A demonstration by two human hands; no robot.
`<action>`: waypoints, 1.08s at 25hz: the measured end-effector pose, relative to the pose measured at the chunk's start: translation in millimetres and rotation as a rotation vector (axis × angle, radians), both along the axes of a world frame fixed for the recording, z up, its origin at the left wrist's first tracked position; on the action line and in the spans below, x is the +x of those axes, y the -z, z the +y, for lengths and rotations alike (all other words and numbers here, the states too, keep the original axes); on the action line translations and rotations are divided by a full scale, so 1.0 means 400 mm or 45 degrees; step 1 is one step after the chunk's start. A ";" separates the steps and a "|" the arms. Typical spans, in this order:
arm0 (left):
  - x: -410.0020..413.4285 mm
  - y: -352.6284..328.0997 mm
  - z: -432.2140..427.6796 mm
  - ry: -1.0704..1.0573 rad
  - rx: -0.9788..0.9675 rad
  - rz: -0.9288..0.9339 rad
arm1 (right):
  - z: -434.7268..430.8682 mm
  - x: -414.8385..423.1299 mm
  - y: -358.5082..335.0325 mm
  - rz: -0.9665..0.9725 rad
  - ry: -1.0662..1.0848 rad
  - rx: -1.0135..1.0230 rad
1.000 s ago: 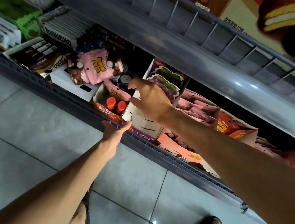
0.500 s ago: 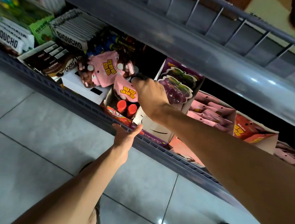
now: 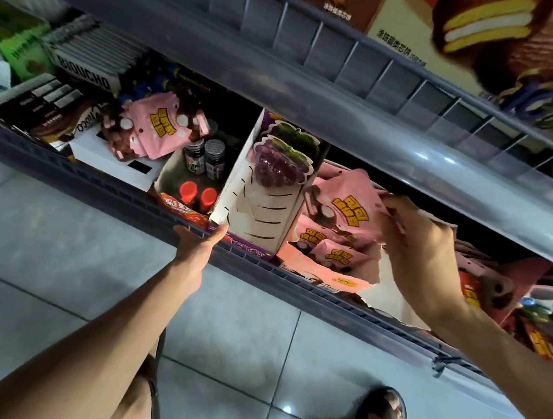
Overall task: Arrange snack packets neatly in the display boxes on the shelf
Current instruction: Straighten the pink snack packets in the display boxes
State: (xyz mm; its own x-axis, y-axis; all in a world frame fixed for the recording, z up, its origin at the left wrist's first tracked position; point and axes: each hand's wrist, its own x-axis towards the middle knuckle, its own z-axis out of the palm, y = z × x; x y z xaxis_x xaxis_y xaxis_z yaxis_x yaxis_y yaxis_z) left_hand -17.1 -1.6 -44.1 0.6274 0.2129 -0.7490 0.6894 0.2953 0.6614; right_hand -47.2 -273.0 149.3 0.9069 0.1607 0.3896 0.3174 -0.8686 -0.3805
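1. We keep our left hand (image 3: 196,244) on the grey plastic shelf rail (image 3: 73,167), fingers relaxed, gripping nothing.
2. Our right hand (image 3: 420,253) has left the cardboard bottle box (image 3: 168,176) for the torn pink cardboard display box (image 3: 326,274).
3. Its fingers pinch 1 pink foil snack packet (image 3: 348,205) just above matching packets; tucking it in looks next.

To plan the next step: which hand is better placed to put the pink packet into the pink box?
Right. The right hand holds the pink packet above the pink box; the left hand rests on the shelf edge.
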 end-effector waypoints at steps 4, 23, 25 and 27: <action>-0.001 -0.001 0.001 -0.010 -0.018 0.001 | -0.045 -0.003 0.014 0.052 0.010 -0.165; 0.003 0.010 -0.003 -0.072 0.005 -0.058 | 0.050 0.126 0.267 0.337 0.142 -0.807; 0.004 0.011 -0.002 -0.070 0.011 -0.054 | 0.049 0.124 0.265 0.360 0.137 -0.806; 0.004 0.014 -0.001 -0.063 0.036 -0.043 | 0.050 0.119 0.266 0.404 0.133 -0.789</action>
